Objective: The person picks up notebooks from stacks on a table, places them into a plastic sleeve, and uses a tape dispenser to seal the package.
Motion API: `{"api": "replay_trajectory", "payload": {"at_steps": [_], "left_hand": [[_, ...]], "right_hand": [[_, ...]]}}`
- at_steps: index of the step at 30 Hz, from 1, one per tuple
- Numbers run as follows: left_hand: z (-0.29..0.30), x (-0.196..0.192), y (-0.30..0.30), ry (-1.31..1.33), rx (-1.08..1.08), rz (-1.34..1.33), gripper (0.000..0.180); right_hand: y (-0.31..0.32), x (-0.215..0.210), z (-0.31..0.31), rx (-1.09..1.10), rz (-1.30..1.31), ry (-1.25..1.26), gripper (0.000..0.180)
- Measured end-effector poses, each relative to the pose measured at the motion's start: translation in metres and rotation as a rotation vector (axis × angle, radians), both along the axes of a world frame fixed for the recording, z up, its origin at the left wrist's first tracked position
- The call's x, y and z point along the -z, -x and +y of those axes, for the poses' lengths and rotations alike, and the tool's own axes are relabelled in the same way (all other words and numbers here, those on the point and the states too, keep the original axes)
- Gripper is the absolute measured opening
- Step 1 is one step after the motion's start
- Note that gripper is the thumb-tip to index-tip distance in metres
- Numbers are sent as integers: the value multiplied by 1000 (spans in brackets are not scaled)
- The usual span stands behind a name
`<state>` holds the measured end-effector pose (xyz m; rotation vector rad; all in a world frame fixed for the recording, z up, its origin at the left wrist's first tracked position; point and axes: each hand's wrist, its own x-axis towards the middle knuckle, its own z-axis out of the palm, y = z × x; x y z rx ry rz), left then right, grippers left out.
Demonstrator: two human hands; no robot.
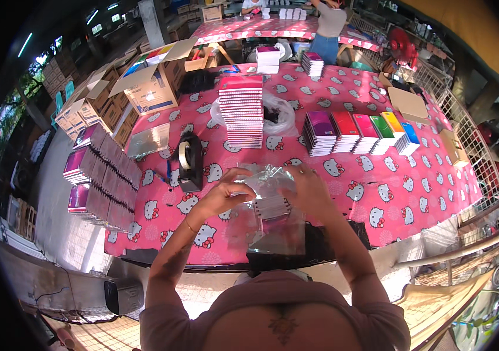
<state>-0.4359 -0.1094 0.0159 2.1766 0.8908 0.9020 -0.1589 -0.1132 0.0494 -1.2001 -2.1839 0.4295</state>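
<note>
In front of me, near the table's front edge, a small stack of spiral-bound notebooks (271, 207) stands within clear plastic wrap (268, 178). My left hand (228, 194) curls its thumb and fingers on the wrap's left side. On the opposite side, my right hand (309, 191) grips the wrap with bent fingers. The film bunches up between both hands and catches the light. More clear sheet lies flat under the stack, down to the black table edge. Glare partly hides the notebooks' covers.
A black tape dispenser (189, 164) and flat plastic sheets (148, 140) lie left. A tall notebook pile (241, 111) rises ahead; coloured notebook stacks (346, 131) stand right. Wrapped notebook piles (98, 175) crowd the left edge. An open carton (151, 90) sits behind. People work at the back.
</note>
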Motion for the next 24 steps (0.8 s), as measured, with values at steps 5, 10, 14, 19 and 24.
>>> {"api": "replay_trajectory", "payload": {"at_steps": [5,10,14,19,24], "left_hand": [[0,-1,-18,-171,-47,94,20],[-3,13,-28,-161,-112,57,18],[5,15,-46,-225,-87,124,20],[3,22,-64,-311,-109,121,22],[-2,25,-54,-322,-144,84,25]], "right_hand": [[-25,20,16,-207,599,755,36],[-50,93,-6,-264,631,349,48],[-31,93,-23,-402,20,-50,46],[-33,90,-22,-382,40,10,45],[-36,89,-22,-414,-84,30,48]]}}
